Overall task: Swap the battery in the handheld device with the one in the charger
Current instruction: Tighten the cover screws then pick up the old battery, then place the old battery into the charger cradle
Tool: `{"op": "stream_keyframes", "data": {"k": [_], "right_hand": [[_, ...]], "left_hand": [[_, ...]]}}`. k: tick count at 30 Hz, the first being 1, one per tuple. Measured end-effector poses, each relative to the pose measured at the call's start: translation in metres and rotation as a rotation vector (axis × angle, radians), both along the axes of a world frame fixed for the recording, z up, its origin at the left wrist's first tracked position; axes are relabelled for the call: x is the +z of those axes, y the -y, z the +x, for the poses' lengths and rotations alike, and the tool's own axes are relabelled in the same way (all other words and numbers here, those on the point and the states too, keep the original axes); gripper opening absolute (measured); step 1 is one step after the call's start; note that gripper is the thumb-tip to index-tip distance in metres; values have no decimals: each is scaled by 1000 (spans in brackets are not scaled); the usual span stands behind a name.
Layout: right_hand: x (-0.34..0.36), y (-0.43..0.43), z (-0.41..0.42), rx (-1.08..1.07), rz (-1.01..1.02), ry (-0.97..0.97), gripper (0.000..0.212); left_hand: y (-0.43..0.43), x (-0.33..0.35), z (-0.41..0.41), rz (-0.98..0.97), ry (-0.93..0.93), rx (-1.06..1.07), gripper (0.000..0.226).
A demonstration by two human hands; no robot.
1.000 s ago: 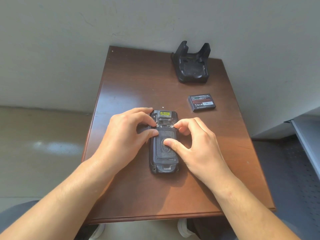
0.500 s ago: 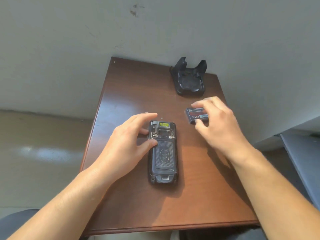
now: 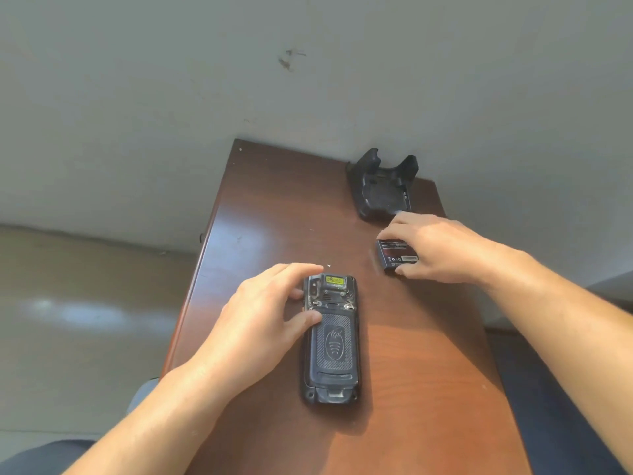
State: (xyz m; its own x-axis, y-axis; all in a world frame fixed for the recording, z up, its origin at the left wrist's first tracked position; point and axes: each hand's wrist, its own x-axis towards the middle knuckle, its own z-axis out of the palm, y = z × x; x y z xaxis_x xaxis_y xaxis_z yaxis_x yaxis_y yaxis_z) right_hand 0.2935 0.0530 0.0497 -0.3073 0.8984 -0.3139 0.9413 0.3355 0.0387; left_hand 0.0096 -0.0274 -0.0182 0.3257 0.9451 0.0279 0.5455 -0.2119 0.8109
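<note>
A black handheld device (image 3: 330, 341) lies face down in the middle of the brown table (image 3: 274, 217), its back cover on. My left hand (image 3: 260, 323) rests against the device's left side, thumb on the cover and fingers by its top corner. To the right, a black battery (image 3: 394, 255) with a label lies on the table. My right hand (image 3: 435, 248) grips it between thumb and fingers. The black charger cradle (image 3: 383, 186) stands at the table's far edge, just beyond the right hand, and its slot looks empty.
A grey wall runs right behind the table. The table's left edge drops to a pale floor, and a dark floor lies to its right. My knees show below the near edge.
My right hand left the device, moved right to the battery and closed around it. My left hand stayed on the device. The camera tilted up.
</note>
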Motion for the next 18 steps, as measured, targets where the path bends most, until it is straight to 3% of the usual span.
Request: {"op": "stream_keyframes", "data": {"k": [4,7,18], "right_hand": [[11,-25,6,-180,184,-517,45],[20,-44,8,-285,257,-724,49],[10,-71,15,-271,152,-597,51]], "left_hand": [[-1,-2,-1,-1,1,3,52],[-2,-2,0,16,-3,4,51],[-5,-3,-1,20,-19,-13,47]]}}
